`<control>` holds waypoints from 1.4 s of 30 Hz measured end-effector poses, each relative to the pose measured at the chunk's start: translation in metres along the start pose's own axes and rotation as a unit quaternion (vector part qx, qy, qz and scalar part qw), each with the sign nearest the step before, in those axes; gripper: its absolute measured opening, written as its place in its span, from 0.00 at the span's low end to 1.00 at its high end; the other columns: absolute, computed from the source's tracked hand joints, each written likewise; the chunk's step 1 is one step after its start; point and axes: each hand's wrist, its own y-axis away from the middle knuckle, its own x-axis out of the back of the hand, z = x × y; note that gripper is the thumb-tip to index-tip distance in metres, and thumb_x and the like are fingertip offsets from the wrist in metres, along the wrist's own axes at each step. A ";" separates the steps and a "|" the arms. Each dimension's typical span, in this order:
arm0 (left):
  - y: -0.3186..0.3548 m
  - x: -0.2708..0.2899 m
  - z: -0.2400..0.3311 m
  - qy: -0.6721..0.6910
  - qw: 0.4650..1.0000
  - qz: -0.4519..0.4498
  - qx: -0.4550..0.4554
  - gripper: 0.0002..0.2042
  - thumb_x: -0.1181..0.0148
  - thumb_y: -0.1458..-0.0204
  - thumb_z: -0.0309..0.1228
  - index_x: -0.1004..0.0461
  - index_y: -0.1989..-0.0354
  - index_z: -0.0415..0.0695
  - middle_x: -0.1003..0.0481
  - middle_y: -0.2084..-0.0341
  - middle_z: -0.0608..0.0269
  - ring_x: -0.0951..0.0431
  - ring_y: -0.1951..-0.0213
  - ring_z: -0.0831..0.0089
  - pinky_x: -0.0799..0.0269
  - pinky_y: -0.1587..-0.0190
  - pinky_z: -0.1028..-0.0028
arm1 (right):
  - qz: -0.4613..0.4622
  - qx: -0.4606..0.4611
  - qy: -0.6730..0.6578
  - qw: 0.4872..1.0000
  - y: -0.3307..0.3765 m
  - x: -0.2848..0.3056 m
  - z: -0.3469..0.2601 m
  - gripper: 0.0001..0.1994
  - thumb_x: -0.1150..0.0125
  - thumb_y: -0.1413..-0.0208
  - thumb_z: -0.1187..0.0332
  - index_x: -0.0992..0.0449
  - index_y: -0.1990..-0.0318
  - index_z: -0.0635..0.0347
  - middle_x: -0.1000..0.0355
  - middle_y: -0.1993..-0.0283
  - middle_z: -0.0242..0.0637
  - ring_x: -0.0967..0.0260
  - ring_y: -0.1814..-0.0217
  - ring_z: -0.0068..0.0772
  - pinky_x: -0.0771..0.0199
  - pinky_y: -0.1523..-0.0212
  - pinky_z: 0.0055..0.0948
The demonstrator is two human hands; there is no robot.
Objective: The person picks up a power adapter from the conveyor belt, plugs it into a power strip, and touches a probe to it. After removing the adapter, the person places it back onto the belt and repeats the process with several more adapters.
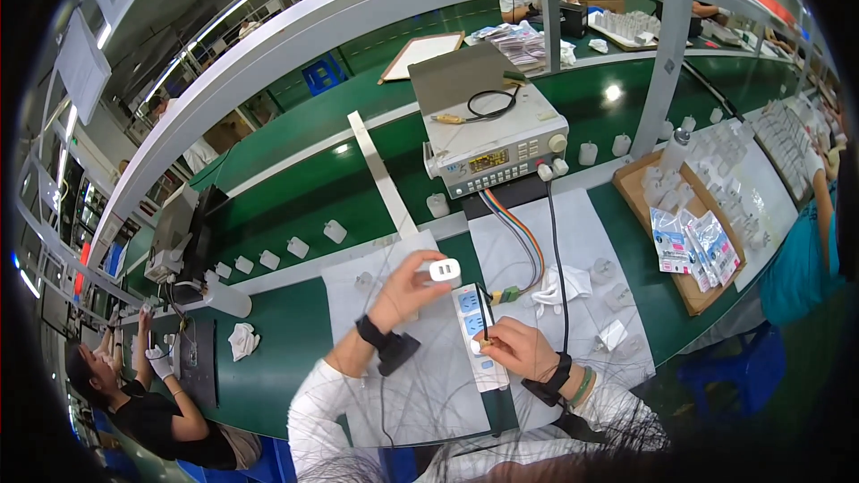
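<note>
My left hand (401,291) is closed on a white two-port USB charger (444,270), its ports facing up, just above the far end of a power strip (489,377). The strip has blue socket faces and lies on a white sheet. Over its middle, my right hand (519,349) has its fingers pinched together at the end of a thin dark lead; the small piece between them is mostly hidden. Beside that hand, a small green connector board (508,294) joins a multicoloured ribbon cable (521,237). Each wrist wears a black band.
A bench instrument (497,139) with a lit display stands ahead. White chargers (335,232) line the green belt. A crumpled white cloth (562,288) and clear plastic pieces lie to the right, near a cardboard tray (693,300) with packets. Co-workers sit at both sides.
</note>
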 end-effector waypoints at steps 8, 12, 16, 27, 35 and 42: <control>0.017 -0.044 -0.025 0.033 0.997 0.025 0.065 0.19 0.36 0.50 0.25 0.34 0.50 0.39 0.25 0.57 0.59 0.24 0.54 0.70 0.28 0.51 0.75 | -0.011 -0.022 -0.028 0.999 -0.001 -0.002 -0.001 0.12 0.37 0.45 0.64 0.25 0.56 0.60 0.31 0.66 0.35 0.28 0.69 0.30 0.29 0.68 0.24; 0.019 -0.050 -0.022 -0.082 0.995 0.019 0.056 0.20 0.35 0.52 0.26 0.33 0.51 0.39 0.25 0.58 0.60 0.24 0.56 0.68 0.29 0.52 0.72 | -0.017 -0.018 -0.009 1.000 -0.003 0.001 -0.002 0.12 0.37 0.45 0.65 0.25 0.56 0.59 0.31 0.66 0.35 0.29 0.69 0.30 0.29 0.68 0.24; 0.027 -0.053 -0.029 -0.172 0.976 0.096 -0.093 0.21 0.34 0.53 0.28 0.33 0.50 0.40 0.25 0.58 0.60 0.26 0.56 0.65 0.31 0.50 0.69 | -0.002 -0.014 -0.042 0.999 0.000 0.001 -0.005 0.11 0.37 0.45 0.66 0.25 0.57 0.59 0.31 0.67 0.35 0.29 0.69 0.30 0.30 0.68 0.25; 0.079 -0.079 -0.043 -0.046 0.992 -0.029 -0.110 0.23 0.33 0.54 0.30 0.30 0.48 0.42 0.29 0.52 0.57 0.32 0.47 0.60 0.37 0.42 0.65 | 0.056 0.056 0.016 0.997 -0.011 0.006 -0.021 0.08 0.38 0.46 0.70 0.24 0.60 0.63 0.33 0.69 0.36 0.33 0.73 0.28 0.34 0.72 0.24; 0.075 -0.085 -0.047 -0.046 0.991 -0.028 -0.120 0.22 0.34 0.53 0.31 0.28 0.48 0.44 0.28 0.53 0.59 0.32 0.46 0.59 0.37 0.42 0.66 | 0.096 0.014 0.002 0.995 -0.059 0.000 0.016 0.10 0.40 0.45 0.72 0.23 0.55 0.61 0.34 0.70 0.35 0.37 0.76 0.25 0.36 0.73 0.22; 0.081 -0.083 -0.043 -0.047 0.992 -0.018 -0.115 0.21 0.36 0.53 0.33 0.28 0.49 0.44 0.28 0.51 0.57 0.30 0.47 0.58 0.37 0.44 0.64 | 0.110 -0.012 -0.015 0.994 -0.066 -0.009 0.020 0.10 0.40 0.45 0.71 0.23 0.55 0.59 0.33 0.70 0.35 0.36 0.76 0.25 0.35 0.72 0.23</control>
